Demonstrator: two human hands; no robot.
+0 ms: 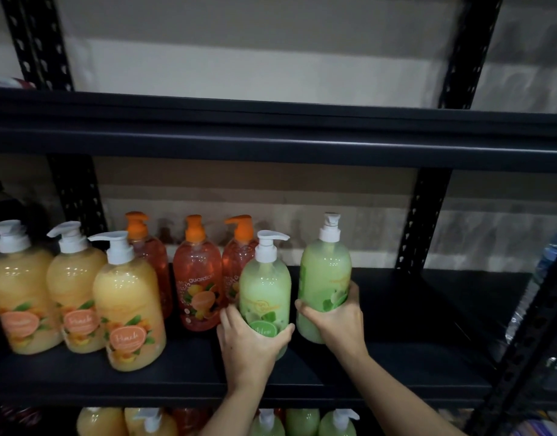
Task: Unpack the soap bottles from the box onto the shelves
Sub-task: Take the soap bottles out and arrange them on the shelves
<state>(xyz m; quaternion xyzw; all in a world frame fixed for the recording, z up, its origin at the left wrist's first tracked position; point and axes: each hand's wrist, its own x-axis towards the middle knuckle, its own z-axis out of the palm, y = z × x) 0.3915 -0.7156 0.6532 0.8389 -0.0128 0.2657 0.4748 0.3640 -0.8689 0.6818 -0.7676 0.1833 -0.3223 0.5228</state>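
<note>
Left hand grips one green soap bottle, right hand grips another green bottle (both upright) on the shelf, beside orange bottles.

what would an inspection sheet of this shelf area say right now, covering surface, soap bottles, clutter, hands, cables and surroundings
surface: black shelf, bottles standing on its left and middle.
job's things: three peach bottles in front at left; three orange-pump bottles behind them; left green bottle and right green bottle upright, side by side; box not in view.
clutter: nothing seen.
hands: left hand grips the left green bottle low down; right hand grips the right green bottle low down.
cables: nothing seen.
surroundings: upper shelf above; lower bottles on the level below; perforated upright at back right.
</note>
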